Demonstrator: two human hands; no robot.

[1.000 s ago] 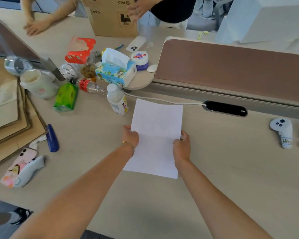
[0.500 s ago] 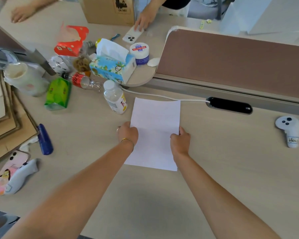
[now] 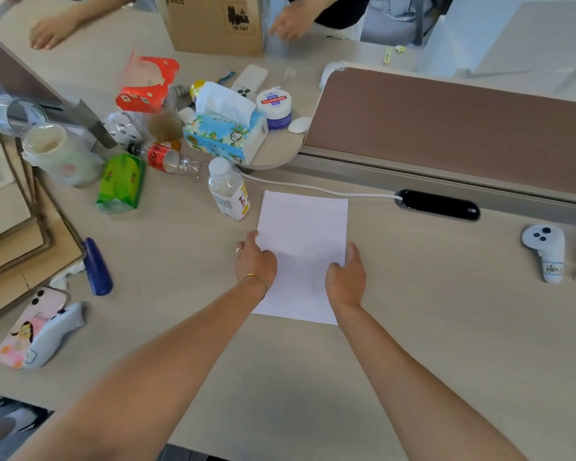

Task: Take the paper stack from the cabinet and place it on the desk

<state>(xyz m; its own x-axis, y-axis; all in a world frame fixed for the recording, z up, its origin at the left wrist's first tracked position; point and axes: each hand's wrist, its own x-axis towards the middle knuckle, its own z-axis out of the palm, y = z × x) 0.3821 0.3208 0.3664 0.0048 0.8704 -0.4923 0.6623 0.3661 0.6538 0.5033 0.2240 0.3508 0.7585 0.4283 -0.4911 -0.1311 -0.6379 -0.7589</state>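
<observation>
A white paper stack [image 3: 305, 234] lies flat on the beige desk [image 3: 429, 327], in the middle of the view. My left hand [image 3: 255, 262] rests on its left edge, fingers spread, with a ring and a gold bracelet showing. My right hand [image 3: 346, 277] sits at the stack's right edge, fingers curled against it. Both hands touch the paper. The cabinet is out of view.
A small plastic bottle [image 3: 228, 189] stands just left of the paper's far corner. A white cable [image 3: 313, 188] runs behind it to a black desk slot [image 3: 438, 205]. Tissue box [image 3: 225, 133], green pack [image 3: 120, 183], brown divider panel [image 3: 446, 128], white controller [image 3: 547, 249], another person's hands beyond.
The view has shifted slightly. My left hand has slid a little farther up the stack's left edge and its fingers have loosened; the paper stays flat on the desk.
</observation>
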